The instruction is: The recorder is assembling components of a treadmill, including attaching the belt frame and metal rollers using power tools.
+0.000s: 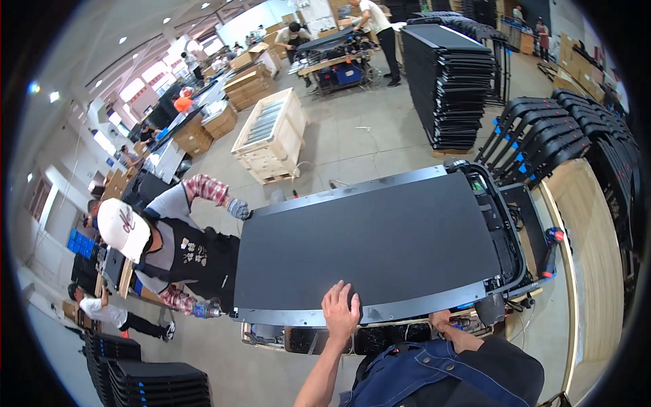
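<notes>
A treadmill deck with a black belt (359, 244) and grey side rails (413, 300) lies across the bench in front of me. My left hand (340, 313) rests flat on its near edge, fingers stretched over the rail onto the belt and holding nothing. My right hand (442, 321) is at the near side further right, reaching under the rail; its fingers are hidden. Beyond the belt's right end sits an open black motor housing (491, 217) with a green circuit board inside. At the left end, a co-worker's gloved hands (239, 209) are at the deck's two corners.
A red-and-black power tool (550, 251) is at the right, beside a wooden board (586, 237). A wooden crate (271, 136) stands beyond the deck. Stacked black decks (447, 81) and black frames (536, 136) stand far right. More black parts (149, 373) are piled lower left.
</notes>
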`<action>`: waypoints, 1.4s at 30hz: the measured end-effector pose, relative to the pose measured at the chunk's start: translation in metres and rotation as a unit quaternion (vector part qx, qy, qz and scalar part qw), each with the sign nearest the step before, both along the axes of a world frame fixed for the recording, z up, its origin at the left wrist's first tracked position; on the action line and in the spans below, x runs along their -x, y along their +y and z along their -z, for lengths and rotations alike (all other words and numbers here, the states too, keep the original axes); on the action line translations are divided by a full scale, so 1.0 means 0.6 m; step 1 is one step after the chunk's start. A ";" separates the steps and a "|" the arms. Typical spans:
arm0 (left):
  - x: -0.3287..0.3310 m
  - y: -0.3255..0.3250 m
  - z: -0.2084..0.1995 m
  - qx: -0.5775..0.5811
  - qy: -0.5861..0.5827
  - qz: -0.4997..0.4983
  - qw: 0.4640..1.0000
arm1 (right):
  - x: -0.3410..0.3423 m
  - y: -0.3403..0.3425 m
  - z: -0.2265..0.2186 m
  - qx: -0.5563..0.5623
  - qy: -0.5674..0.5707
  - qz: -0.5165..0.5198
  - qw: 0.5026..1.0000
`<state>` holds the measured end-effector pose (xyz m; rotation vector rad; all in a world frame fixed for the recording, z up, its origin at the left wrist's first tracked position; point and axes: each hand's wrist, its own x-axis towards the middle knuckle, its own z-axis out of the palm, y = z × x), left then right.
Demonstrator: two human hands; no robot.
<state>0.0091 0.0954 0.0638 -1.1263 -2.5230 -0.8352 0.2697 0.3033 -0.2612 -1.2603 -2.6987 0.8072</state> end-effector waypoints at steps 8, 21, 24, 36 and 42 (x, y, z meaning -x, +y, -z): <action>0.004 0.020 -0.018 -0.023 -0.005 0.018 1.000 | -0.024 0.047 0.130 0.084 -0.011 0.071 0.994; 0.004 -0.003 -0.014 -0.007 -0.004 -0.008 1.000 | -0.031 0.079 0.085 0.376 0.362 0.226 0.823; 0.002 -0.003 -0.013 -0.004 -0.006 -0.010 1.000 | -0.051 0.091 0.079 0.478 0.432 0.270 0.716; 0.000 -0.010 -0.015 -0.012 -0.006 -0.003 1.000 | -0.047 0.081 -0.066 0.703 0.433 0.193 0.530; -0.004 -0.006 -0.014 -0.027 -0.006 0.014 1.000 | -0.029 0.083 -0.075 0.700 0.385 0.164 0.578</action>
